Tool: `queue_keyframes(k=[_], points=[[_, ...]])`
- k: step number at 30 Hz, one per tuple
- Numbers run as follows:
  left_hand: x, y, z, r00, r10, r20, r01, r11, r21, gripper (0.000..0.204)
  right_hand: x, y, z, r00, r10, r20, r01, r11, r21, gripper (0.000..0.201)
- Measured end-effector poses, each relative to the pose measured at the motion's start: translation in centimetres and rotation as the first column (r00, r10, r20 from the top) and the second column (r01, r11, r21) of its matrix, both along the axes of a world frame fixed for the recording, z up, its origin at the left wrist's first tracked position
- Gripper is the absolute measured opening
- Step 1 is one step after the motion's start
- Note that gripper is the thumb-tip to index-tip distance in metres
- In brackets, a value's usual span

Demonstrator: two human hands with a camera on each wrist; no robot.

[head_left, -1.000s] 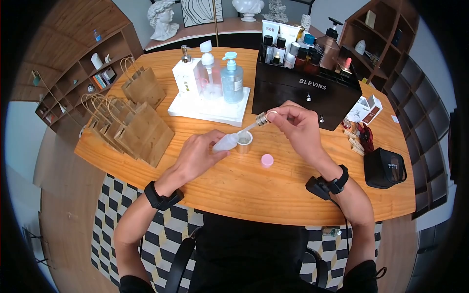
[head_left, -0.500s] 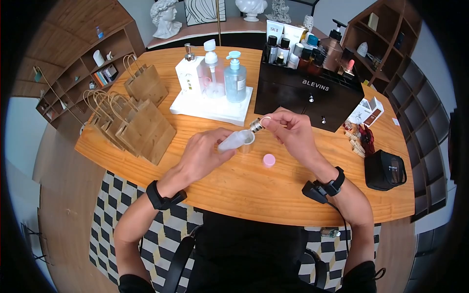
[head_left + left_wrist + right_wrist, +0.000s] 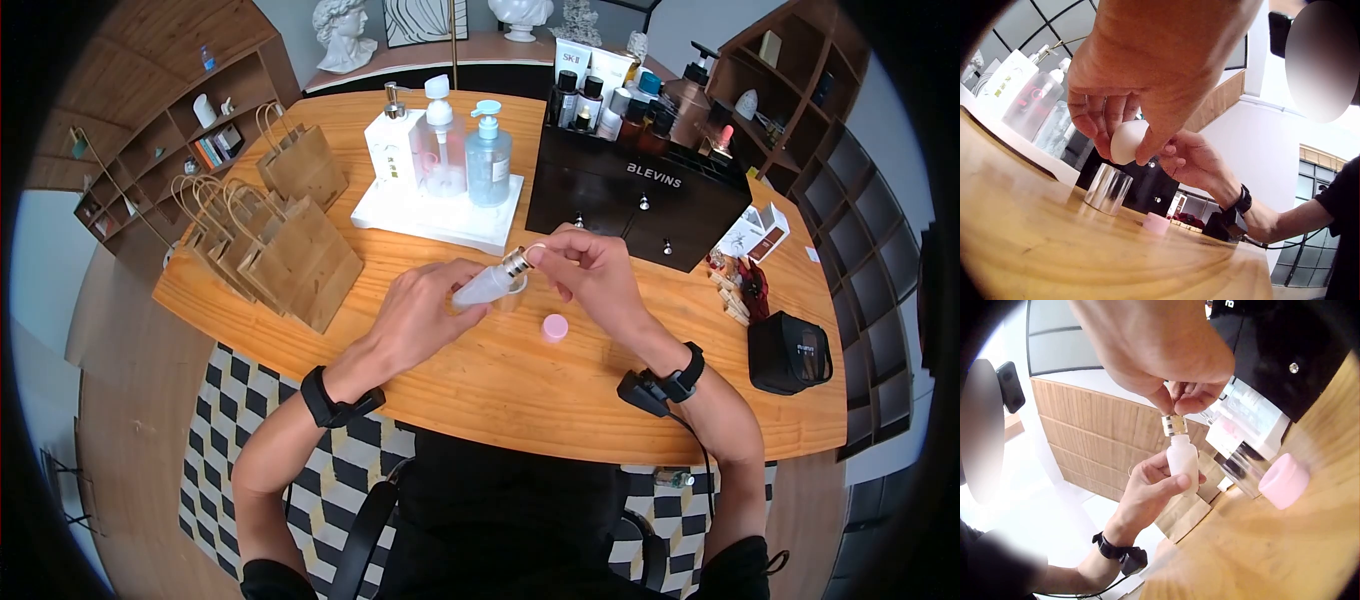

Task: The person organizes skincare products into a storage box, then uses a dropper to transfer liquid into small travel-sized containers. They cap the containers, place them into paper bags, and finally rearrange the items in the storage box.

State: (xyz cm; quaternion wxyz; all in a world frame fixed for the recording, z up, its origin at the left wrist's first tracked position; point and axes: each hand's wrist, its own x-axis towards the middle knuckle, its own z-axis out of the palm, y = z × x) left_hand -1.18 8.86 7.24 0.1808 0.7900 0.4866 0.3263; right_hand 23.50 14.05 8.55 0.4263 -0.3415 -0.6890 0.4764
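In the head view the left hand [image 3: 415, 313] grips a small frosted white bottle [image 3: 482, 288], tilted up toward the right. The right hand [image 3: 598, 285] pinches a metallic gold cap [image 3: 515, 262] at the bottle's mouth. In the right wrist view the cap [image 3: 1175, 425] sits just over the neck of the upright-looking bottle [image 3: 1183, 464]; whether it is seated, I cannot tell. A shiny cylindrical cup [image 3: 1109, 189] stands on the table below the bottle, partly hidden in the head view. To its right lies a pink ring-shaped lid [image 3: 555, 327].
Behind the hands are a white tray [image 3: 440, 232] of pump bottles and a black cosmetics organizer [image 3: 630, 205]. Paper bags [image 3: 305, 268] stand at the left. A black pouch [image 3: 788, 352], small boxes [image 3: 757, 232] and a dark red item [image 3: 752, 284] lie at the right.
The right hand has moved down and left, bringing the cap to the bottle's mouth. The dropper tube, visible outside the bottle earlier, has gone inside. The left hand has tilted the bottle slightly.
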Motion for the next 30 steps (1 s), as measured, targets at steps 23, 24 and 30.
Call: queue_keyframes(k=[23,24,30], points=[[-0.7,1.7,-1.9,0.998,0.038,0.045,-0.034,0.996,-0.076,0.040,2.5,1.5,1.2,0.990,-0.139,-0.018,0.138,0.989,-0.057,0.020],[-0.7,1.6,-1.7,0.998,0.045,0.042,-0.040,0.994,-0.099,0.040,2.4,1.5,0.9,0.987,-0.153,0.045,0.150,0.987,0.058,0.019],[-0.6,1.5,-1.2,0.998,0.063,0.024,-0.059,0.988,-0.143,0.039,2.0,1.3,0.2,0.975,-0.164,0.152,0.119,0.956,0.269,0.016]])
